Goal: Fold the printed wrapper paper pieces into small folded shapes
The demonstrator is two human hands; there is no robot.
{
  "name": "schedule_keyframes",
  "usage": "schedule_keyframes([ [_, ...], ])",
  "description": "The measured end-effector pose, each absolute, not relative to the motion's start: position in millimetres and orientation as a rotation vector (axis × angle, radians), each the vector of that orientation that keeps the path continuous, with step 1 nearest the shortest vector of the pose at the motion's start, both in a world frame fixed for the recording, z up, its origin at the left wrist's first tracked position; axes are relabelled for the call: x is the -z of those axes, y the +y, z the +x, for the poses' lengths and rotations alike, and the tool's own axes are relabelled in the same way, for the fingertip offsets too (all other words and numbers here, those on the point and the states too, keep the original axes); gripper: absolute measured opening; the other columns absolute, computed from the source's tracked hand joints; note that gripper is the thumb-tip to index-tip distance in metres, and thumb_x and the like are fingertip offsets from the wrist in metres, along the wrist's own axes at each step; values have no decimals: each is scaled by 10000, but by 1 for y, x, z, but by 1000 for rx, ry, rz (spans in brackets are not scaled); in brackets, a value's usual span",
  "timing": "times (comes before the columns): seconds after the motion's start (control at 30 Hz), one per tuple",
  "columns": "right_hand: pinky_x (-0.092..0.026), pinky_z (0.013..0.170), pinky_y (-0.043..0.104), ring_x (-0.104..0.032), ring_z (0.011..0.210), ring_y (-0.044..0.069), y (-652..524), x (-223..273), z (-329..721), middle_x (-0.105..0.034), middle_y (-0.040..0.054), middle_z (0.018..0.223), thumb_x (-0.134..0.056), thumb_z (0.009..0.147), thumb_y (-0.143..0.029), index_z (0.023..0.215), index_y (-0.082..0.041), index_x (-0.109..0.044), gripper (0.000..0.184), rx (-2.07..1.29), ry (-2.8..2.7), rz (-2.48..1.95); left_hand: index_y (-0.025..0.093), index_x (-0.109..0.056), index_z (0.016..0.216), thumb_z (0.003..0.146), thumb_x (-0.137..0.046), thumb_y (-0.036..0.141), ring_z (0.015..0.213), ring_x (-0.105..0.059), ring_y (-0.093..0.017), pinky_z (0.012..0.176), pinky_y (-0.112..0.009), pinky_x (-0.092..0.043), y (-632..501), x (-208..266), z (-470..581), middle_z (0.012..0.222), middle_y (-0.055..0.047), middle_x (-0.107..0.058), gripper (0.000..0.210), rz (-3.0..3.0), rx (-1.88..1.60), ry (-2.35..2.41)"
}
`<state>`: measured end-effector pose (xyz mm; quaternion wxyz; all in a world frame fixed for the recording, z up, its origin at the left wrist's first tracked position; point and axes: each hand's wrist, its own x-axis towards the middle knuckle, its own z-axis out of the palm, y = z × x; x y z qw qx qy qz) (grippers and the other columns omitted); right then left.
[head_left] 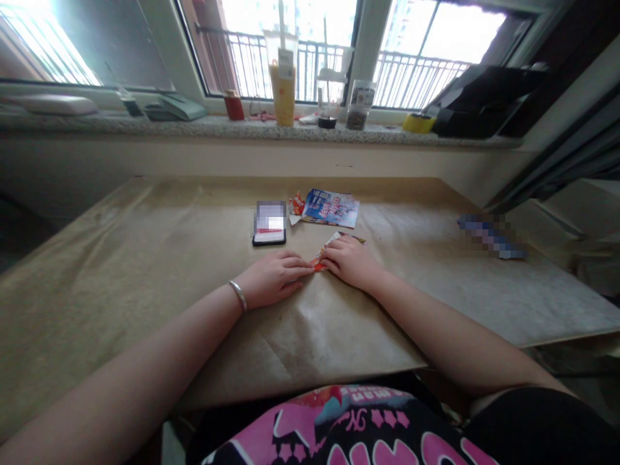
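Observation:
A small piece of folded printed paper, orange-red and white, lies on the table in front of me, mostly hidden under my fingers. My right hand rests over it with bent fingers pressing it down. From the other side, my left hand lies low on the table, fingers stretched out, their tips touching the paper's left corner. The left thumb sits apart from those fingers. Just beyond the hands is a stack of colourful printed sheets, and a red-and-white folded paper piece touches its left side.
A phone with a blurred screen lies left of the sheets. Toward the right edge of the covered table is a blurred bluish object. Cups, a red container and yellow tape stand on the windowsill.

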<state>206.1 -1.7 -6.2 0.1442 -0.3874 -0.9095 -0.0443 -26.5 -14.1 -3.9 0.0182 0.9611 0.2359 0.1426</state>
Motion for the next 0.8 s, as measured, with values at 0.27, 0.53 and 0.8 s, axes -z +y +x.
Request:
schedule_keyframes([
  [0.27, -362, 785, 294, -537, 826, 179, 4, 15, 201, -637, 77, 855, -541, 875, -350, 812, -163, -631, 218, -94, -2514, -1184, 229, -533, 1283, 893, -471, 222, 1067, -532, -198, 923, -350, -478, -10, 7, -30, 1162, -79, -620, 395, 2976, -463, 704],
  [0.53, -346, 795, 311, -562, 844, 195, 9, 18, 203, -669, 58, 837, -607, 824, -378, 781, -184, -639, 201, -114, -2491, -1299, 226, -582, 1224, 897, -449, 203, 1018, -565, -182, 893, -331, -489, -9, 8, -29, 1110, -78, -639, 355, 2957, -455, 725],
  [0.8, -347, 778, 299, -568, 806, 175, 10, 18, 203, -681, 44, 820, -631, 804, -375, 763, -186, -650, 195, -172, -2456, -1318, 211, -614, 1168, 879, -465, 186, 1017, -563, -183, 889, -324, -488, -10, 6, -29, 1123, -69, -640, 326, 2958, -432, 742],
])
